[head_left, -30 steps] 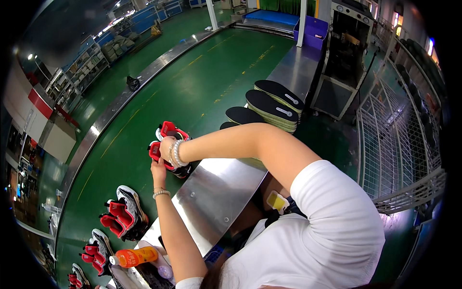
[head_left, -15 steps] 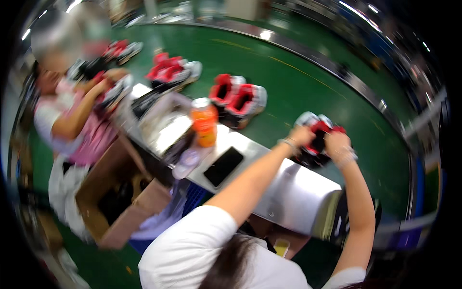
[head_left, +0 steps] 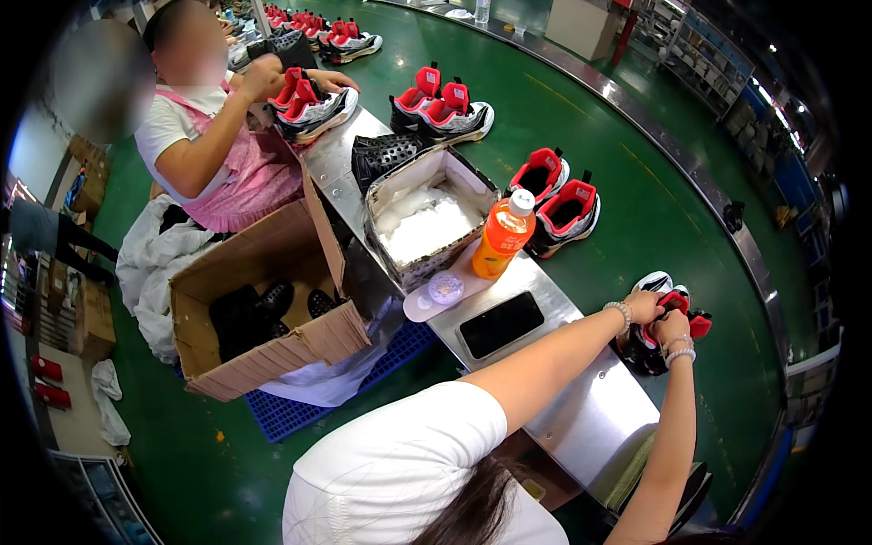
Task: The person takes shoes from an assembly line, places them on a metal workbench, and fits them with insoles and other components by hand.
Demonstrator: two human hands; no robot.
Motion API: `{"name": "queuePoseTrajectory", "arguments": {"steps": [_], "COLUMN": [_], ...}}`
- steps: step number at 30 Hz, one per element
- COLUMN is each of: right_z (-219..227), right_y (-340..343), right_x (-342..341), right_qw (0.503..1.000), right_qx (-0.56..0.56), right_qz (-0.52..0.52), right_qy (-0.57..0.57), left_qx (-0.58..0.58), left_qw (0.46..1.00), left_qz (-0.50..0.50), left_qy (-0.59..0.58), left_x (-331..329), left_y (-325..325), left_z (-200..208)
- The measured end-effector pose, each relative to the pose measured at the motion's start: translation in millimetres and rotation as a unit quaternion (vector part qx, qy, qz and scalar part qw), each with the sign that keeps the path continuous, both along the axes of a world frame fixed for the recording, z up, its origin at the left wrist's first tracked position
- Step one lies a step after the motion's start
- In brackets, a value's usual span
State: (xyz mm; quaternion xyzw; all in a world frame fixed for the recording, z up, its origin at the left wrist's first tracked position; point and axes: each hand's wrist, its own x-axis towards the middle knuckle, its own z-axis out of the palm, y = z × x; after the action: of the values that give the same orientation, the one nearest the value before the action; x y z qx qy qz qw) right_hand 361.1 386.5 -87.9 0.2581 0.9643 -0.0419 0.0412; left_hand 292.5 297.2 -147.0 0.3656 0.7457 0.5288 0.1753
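At the right end of the bench is a pair of black, white and red sneakers [head_left: 647, 352]. My left hand [head_left: 643, 307] is bent over the upper of one sneaker, with its fingers closed at the red opening. Close beside it, my right hand [head_left: 674, 331] grips the red collar or tongue area. The two hands nearly touch and hide much of the pair; the fingertips are partly out of sight. Bracelets circle both wrists. Another pair of red-lined sneakers [head_left: 568, 213] stands farther left on the green surface.
A black phone [head_left: 501, 324], an orange drink bottle [head_left: 505, 234] and a white-filled box [head_left: 427, 218] sit on the metal bench [head_left: 581, 400]. A cardboard box [head_left: 263, 363] holds dark shoes. At far left, a co-worker in a pink apron [head_left: 250, 173] handles a sneaker [head_left: 313, 109].
My view has swung left, so things appear farther right and sharper. My hands have come closer together over the sneakers. The co-worker's sneaker, held up before, now rests on the bench.
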Motion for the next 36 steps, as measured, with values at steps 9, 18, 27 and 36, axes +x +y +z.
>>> {"name": "queuePoseTrajectory", "arguments": {"steps": [9,18,27,36], "right_z": [-106,-109,-114,-109], "right_y": [80,54,38,34], "right_x": [-36,-45,-49,-53], "right_qw": [0.994,0.992,0.992,0.992], "right_qx": [-0.06,-0.056,-0.06,-0.07], "right_qz": [-0.09,-0.101,-0.099,-0.087], "right_qy": [0.018,0.044,0.057,0.059], "left_qx": [0.024,0.03,0.017,0.017], "left_qw": [1.0,0.998,0.998,0.998], "left_qz": [0.0,0.017,0.017,0.026], "left_qy": [-0.013,-0.048,-0.057,-0.046], "left_x": [-11,-12,-14,-16], "left_y": [6,-9,-24,-23], "left_z": [-14,-11,-6,-13]}}
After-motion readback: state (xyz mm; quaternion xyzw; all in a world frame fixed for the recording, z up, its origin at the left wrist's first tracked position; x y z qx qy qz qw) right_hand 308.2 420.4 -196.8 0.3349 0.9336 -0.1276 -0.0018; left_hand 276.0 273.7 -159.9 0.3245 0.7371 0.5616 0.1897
